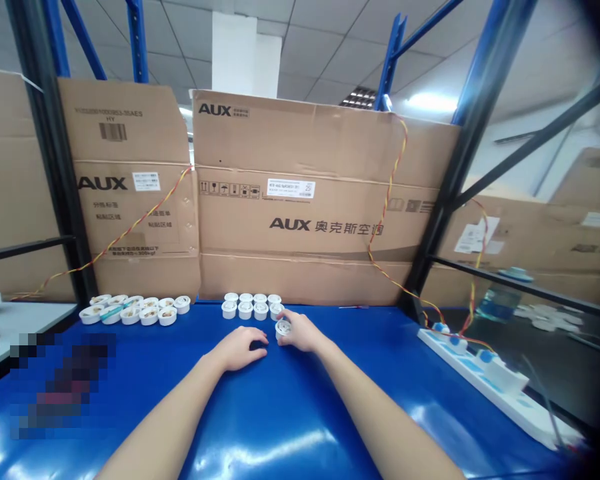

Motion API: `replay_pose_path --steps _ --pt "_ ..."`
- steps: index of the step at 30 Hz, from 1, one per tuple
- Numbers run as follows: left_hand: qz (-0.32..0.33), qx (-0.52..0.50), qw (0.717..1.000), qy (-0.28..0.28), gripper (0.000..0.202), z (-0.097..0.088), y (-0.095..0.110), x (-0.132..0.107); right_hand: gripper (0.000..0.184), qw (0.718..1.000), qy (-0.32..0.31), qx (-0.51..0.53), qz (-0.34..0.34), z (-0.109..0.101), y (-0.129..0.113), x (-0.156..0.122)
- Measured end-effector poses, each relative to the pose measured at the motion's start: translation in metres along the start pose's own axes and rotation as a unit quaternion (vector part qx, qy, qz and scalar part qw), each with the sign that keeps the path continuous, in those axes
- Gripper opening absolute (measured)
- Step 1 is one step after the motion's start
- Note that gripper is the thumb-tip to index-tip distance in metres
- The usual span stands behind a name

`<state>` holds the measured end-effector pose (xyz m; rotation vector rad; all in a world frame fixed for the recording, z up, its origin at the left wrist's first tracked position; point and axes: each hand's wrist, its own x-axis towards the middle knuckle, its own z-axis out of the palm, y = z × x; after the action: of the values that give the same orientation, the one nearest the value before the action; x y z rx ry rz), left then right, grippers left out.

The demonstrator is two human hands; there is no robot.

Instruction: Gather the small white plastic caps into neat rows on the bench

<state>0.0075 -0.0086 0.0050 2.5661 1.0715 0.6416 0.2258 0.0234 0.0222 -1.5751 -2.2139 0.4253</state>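
A white plastic cup (283,329) stands upright on the blue bench (300,427), just in front of the cup cluster (253,307). My right hand (303,332) is half closed, fingertips gripping the cup's side; a light hold keeps it steady. My left hand (240,349) sits nearby, loosely curled, empty, resting on the bench.

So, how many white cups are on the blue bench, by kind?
Brown-filled white cups: 11
Plain white cups: 8
Plain white cup at the right hand: 1
Total: 20
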Motion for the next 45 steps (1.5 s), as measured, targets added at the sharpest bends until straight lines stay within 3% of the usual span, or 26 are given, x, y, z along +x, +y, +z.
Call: replay_pose_path --steps 5,8,13,16,21,27,33,36,39,43,45 --pt "0.01 -0.015 1.0 0.011 0.023 0.0 0.0 0.0 0.06 0.981 -0.02 0.192 -0.032 0.009 0.012 0.007" --pt "0.003 -0.03 0.999 0.036 0.021 -0.002 0.002 0.0 0.053 0.973 0.007 0.222 -0.063 0.011 0.012 0.009" --pt "-0.067 -0.045 0.986 0.149 0.029 -0.008 -0.003 0.0 0.043 0.977 0.088 0.096 -0.168 0.007 -0.002 0.001" --pt "-0.106 -0.031 0.979 0.172 0.029 -0.007 -0.012 0.001 0.049 0.97 0.094 -0.003 -0.225 0.004 -0.013 -0.004" --pt "-0.119 -0.022 0.978 0.168 0.029 -0.001 -0.021 0.003 0.047 0.955 0.094 -0.105 -0.262 0.003 -0.023 -0.008" --pt "-0.092 -0.025 0.992 0.084 0.038 0.001 -0.02 0.001 0.034 0.943 0.058 -0.162 -0.286 -0.001 -0.021 -0.006" --pt "-0.089 -0.018 0.995 0.038 0.043 0.001 -0.019 -0.002 0.043 0.961 0.114 -0.103 -0.229 -0.008 -0.012 -0.004" --pt "-0.066 -0.014 0.998 0.016 0.043 -0.002 -0.014 -0.003 0.044 0.978 0.168 -0.055 -0.112 -0.007 -0.001 0.0" --pt "-0.026 -0.007 0.999 -0.025 0.043 -0.004 -0.004 -0.004 0.046 0.975 0.221 -0.012 0.015 -0.003 0.019 0.006" --pt "-0.01 0.01 0.997 -0.075 0.048 -0.004 0.007 -0.003 0.047 0.981 0.15 -0.034 0.119 0.007 0.048 0.012" --pt "-0.015 0.015 0.996 -0.082 0.046 -0.004 0.009 -0.003 0.049 0.984 0.118 -0.048 0.125 0.013 0.056 0.015"
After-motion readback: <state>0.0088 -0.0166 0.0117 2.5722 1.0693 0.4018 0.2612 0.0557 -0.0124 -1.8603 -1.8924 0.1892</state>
